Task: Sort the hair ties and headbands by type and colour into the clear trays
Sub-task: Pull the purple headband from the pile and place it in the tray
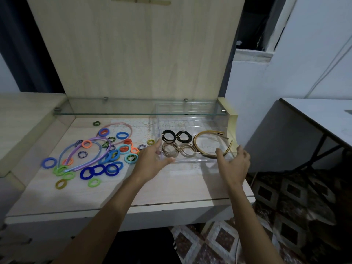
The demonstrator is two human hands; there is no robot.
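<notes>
Left hand [150, 161] gripping clear tray [196, 159] front corner, right hand [235, 164] spread at its right edge, no writing legible

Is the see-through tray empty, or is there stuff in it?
Not empty. The clear tray holds black hair ties, beige hair ties and gold headbands.
</notes>
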